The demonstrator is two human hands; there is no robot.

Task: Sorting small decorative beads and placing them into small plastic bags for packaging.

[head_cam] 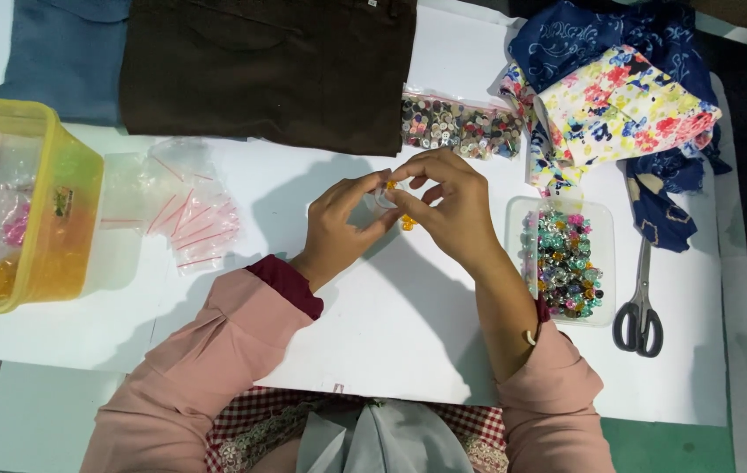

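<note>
Clear plastic, one small bag [382,198], is pinched between the fingers of the left hand [341,225] and right hand [445,204] above the middle of the white tabletop [391,324]; a few orange beads [408,223] are seen at it. One clear tray [602,263] of mixed beads is set just right of the hands, one pair of scissors [640,302] beside it. One bag of buttons [458,128], one yellow box [65,219], several empty bags [190,210] and two dark cloths [268,70] are laid around.
</note>
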